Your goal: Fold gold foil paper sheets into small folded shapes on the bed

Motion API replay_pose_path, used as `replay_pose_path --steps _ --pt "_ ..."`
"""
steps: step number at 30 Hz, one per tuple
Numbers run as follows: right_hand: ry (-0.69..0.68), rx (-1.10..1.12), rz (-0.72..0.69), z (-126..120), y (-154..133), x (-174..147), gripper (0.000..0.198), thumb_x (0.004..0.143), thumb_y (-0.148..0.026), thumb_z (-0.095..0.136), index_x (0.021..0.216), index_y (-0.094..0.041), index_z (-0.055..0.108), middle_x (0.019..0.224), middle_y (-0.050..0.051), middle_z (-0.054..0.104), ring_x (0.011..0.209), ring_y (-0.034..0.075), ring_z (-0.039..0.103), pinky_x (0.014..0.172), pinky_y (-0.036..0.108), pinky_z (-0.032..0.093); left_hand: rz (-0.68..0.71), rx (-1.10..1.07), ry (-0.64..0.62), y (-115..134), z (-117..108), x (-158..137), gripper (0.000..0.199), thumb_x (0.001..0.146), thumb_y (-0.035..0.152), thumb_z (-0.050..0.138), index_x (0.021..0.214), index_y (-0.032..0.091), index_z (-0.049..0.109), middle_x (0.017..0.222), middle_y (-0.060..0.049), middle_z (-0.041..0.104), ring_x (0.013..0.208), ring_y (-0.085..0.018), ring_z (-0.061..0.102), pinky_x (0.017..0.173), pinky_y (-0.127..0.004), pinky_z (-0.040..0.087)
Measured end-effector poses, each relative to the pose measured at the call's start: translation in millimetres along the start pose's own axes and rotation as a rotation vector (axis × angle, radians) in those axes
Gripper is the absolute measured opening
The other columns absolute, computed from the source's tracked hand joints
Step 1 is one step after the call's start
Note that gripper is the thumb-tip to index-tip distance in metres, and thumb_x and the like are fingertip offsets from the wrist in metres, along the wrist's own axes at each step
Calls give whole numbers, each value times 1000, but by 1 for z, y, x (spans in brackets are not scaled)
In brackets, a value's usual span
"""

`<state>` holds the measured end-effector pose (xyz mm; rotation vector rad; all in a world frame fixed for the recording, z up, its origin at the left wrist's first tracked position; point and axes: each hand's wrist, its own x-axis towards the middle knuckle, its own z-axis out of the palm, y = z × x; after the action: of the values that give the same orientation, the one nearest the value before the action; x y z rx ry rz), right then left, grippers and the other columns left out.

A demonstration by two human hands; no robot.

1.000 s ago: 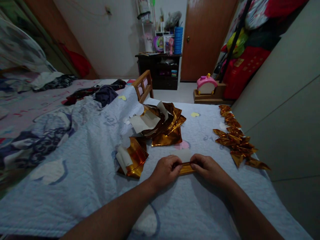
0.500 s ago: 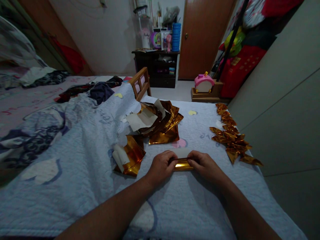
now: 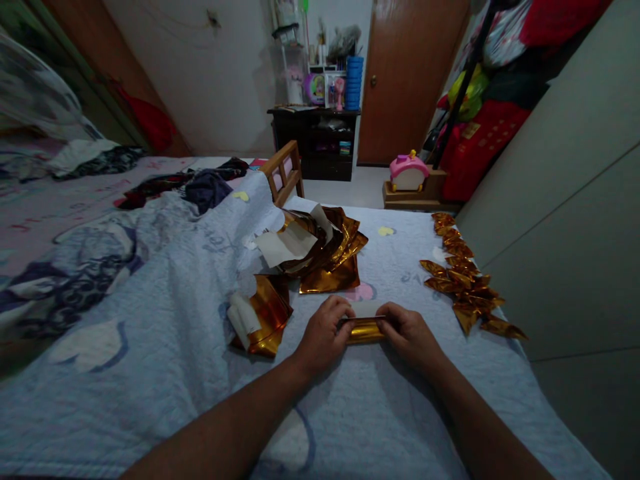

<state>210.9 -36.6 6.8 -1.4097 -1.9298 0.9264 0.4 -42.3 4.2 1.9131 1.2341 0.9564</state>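
A sheet of gold foil paper [image 3: 367, 331] is held just above the bed, rolled over along its near side with its pale backing showing behind. My left hand [image 3: 327, 331] pinches its left end between thumb and fingers. At the other end my right hand [image 3: 407, 331] grips it the same way. Beyond my hands lies a fanned pile of gold foil sheets [image 3: 330, 273], some with the pale side up. A smaller curled bunch of foil sheets [image 3: 267, 320] rests left of my left hand. Folded gold foil pieces [image 3: 463, 280] lie in a cluster along the right edge.
The light blue quilt [image 3: 200, 373] under everything is rumpled on the left, near dark clothes [image 3: 207, 193]. A wooden bed rail [image 3: 283, 170] rises at the far edge. Past the bed are a dark cabinet [image 3: 330, 160], a pink toy [image 3: 409, 172] and a door [image 3: 395, 87]. A pale cabinet front [image 3: 565, 220] borders the right side.
The view has tilted slightly, so the whole scene sits a little lower. Both hands keep their hold on the foil sheet, with scarcely any movement.
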Motion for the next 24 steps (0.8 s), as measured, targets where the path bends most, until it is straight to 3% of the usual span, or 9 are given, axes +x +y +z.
replay_pose_path --steps 16,24 --pt "-68 -21 -32 -1 0 -1 14 87 -23 48 81 -19 60 69 -1 62 64 16 56 63 28 40 0 22 -71 -4 0 0 5 85 15 58 84 19 61 94 -6 62 95 -22 58 86 -33 44" --pt "-64 0 -39 -1 2 1 14 84 -24 49 81 -19 62 68 -1 63 63 15 56 61 27 39 -3 142 -89 -5 4 -1 9 83 11 56 82 19 59 91 -5 63 94 -21 57 85 -32 44"
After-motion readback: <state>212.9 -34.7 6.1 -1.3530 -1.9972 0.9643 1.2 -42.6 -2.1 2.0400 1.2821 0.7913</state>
